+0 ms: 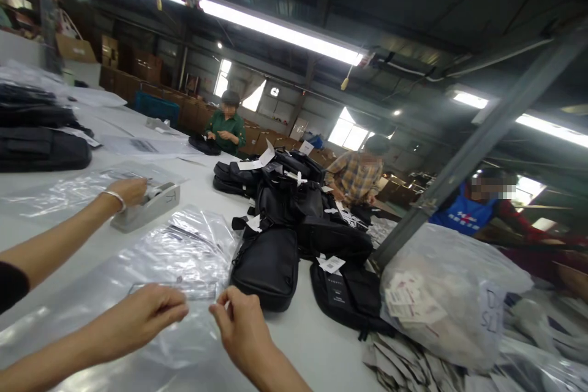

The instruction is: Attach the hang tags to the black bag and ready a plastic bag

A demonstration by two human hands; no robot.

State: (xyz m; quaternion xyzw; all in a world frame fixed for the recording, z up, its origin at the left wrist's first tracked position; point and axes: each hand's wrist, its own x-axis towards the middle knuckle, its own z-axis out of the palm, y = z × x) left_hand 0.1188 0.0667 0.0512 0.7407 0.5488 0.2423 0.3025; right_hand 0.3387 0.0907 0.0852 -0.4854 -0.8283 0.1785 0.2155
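My left hand (158, 309) is closed in a pinch over a large clear plastic bag (114, 334) lying flat on the table. My right hand (241, 321) pinches just right of it, a small gap between the two. Anything thin between my fingertips is too clear to make out. A black backpack (266, 269) lies right beyond my right hand. Behind my left hand, a co-worker's hand (128, 191) with a bracelet reaches to a grey tape dispenser (149, 208).
Black bags with white tags (294, 196) are heaped mid-table. Another tagged black bag (351, 294) lies beside a stuffed clear sack (454, 294) and a slanted metal post (473, 147). More black bags (43, 150) sit at left. Several people work across the table.
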